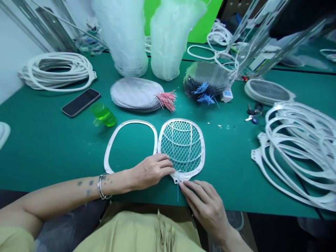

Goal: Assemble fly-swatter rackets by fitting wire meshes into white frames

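Note:
A white racket head frame with metal mesh (pixel 181 141) laid in it rests on the green table in front of me, its tab toward me. Thin blue wire (pixel 177 192) runs over the tab and hangs down below it. My left hand (pixel 153 170) is closed, fingers curled at the lower left rim; what its fingertips pinch is hidden. At the tab's right side, my right hand (pixel 204 203) holds the edge between its fingertips. Touching the meshed frame on the left is a bare white frame (pixel 107 159), partly under my left forearm.
Stacked mesh sheets with red wires (pixel 136 92) and dark mesh with blue wires (pixel 206 78) lie beyond. White frames pile up at right (pixel 301 154) and left (pixel 57 70). A phone (pixel 81 102), green cup (pixel 104 113), keys (pixel 253 113) and wrapped bundles (pixel 169 38) stand around.

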Tool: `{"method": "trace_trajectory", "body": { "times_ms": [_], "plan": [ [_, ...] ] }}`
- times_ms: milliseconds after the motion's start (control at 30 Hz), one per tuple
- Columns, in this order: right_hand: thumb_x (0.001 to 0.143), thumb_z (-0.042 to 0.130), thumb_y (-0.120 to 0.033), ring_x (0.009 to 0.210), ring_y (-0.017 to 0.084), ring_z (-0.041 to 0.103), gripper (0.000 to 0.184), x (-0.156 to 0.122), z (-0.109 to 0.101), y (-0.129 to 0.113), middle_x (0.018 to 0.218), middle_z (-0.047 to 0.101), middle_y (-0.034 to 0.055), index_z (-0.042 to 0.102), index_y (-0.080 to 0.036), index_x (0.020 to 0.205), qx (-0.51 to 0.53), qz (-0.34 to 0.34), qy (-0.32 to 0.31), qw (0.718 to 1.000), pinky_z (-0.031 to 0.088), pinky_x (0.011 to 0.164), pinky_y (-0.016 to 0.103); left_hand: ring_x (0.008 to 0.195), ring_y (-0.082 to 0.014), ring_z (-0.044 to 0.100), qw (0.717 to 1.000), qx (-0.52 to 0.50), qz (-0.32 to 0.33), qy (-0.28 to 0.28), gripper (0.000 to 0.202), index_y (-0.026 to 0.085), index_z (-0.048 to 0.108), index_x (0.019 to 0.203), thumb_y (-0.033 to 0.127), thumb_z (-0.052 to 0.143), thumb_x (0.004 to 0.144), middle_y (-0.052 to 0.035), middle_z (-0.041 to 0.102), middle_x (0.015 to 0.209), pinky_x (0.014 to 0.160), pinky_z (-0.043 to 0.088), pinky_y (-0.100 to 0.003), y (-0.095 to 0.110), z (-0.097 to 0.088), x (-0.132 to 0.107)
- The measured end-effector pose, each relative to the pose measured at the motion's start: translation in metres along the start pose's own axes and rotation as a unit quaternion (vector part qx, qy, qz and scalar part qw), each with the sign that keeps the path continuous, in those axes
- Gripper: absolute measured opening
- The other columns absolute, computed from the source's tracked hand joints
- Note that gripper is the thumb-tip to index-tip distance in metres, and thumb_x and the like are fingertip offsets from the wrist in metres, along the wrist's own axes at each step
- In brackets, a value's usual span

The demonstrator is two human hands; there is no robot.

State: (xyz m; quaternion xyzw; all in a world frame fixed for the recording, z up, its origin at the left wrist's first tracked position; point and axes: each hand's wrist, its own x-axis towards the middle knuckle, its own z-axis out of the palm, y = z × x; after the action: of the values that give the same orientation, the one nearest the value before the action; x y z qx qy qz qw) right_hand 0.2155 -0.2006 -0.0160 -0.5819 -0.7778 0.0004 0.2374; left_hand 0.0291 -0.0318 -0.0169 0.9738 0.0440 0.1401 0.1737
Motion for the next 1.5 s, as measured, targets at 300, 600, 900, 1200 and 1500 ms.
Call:
{"method": "trace_trajectory", "body": {
  "times_ms": [300, 600, 900, 1200, 1500],
  "plan": [
    [0.090, 0.057, -0.012, 0.091, 0.017, 0.064, 0.028, 0.007, -0.004, 0.003, 0.101, 0.074, 0.0046, 0.066, -0.019, 0.116, 0.026, -0.001, 0.001, 1.000, 0.051, 0.084, 0.034, 0.095, -0.0184, 0.061, 0.998, 0.047, 0.028, -0.008, 0.027, 0.014, 0.059, 0.117, 0.010, 0.041, 0.097, -0.0106, 0.067, 0.101, 0.087, 0.052, -0.033, 0.003, -0.002, -0.005],
    [0.090, 0.057, -0.013, 0.090, 0.017, 0.062, 0.026, 0.009, -0.007, 0.005, 0.100, 0.073, 0.0028, 0.067, -0.020, 0.113, 0.051, 0.009, -0.016, 0.999, 0.047, 0.086, 0.034, 0.089, -0.0179, 0.060, 0.996, 0.072, 0.040, -0.020, 0.024, 0.013, 0.062, 0.109, 0.011, 0.042, 0.097, -0.0097, 0.066, 0.097, 0.080, 0.051, -0.030, 0.004, -0.003, 0.001],
    [0.086, 0.065, -0.031, 0.075, 0.016, 0.060, 0.012, 0.045, -0.012, 0.020, 0.075, 0.067, -0.0017, 0.060, -0.022, 0.079, 0.112, 0.192, -0.103, 0.970, 0.038, 0.074, 0.032, 0.141, -0.0288, 0.032, 0.991, 0.017, 0.046, -0.121, 0.040, 0.011, 0.056, 0.128, 0.022, 0.048, 0.091, -0.0112, 0.046, 0.146, 0.118, 0.021, -0.047, 0.007, -0.023, 0.008],
    [0.073, 0.073, -0.037, 0.068, 0.019, 0.060, 0.022, 0.096, -0.010, 0.041, 0.070, 0.069, -0.0010, 0.057, -0.023, 0.063, 0.076, 0.311, -0.352, 0.880, 0.027, 0.055, 0.028, 0.139, -0.0268, 0.036, 0.972, -0.075, 0.009, -0.224, 0.045, 0.012, 0.053, 0.135, 0.021, 0.047, 0.091, -0.0097, 0.047, 0.145, 0.119, 0.024, -0.042, -0.002, -0.031, 0.020],
    [0.081, 0.069, -0.042, 0.071, 0.016, 0.060, 0.024, 0.078, -0.012, 0.038, 0.075, 0.067, -0.0030, 0.057, -0.024, 0.071, 0.127, 0.275, -0.298, 0.906, 0.036, 0.059, 0.027, 0.143, -0.0155, 0.026, 0.978, -0.150, -0.032, -0.142, 0.041, 0.030, 0.043, 0.142, 0.027, 0.036, 0.102, 0.0029, 0.039, 0.150, 0.121, 0.017, -0.039, -0.022, -0.031, 0.003]
  ]
}}
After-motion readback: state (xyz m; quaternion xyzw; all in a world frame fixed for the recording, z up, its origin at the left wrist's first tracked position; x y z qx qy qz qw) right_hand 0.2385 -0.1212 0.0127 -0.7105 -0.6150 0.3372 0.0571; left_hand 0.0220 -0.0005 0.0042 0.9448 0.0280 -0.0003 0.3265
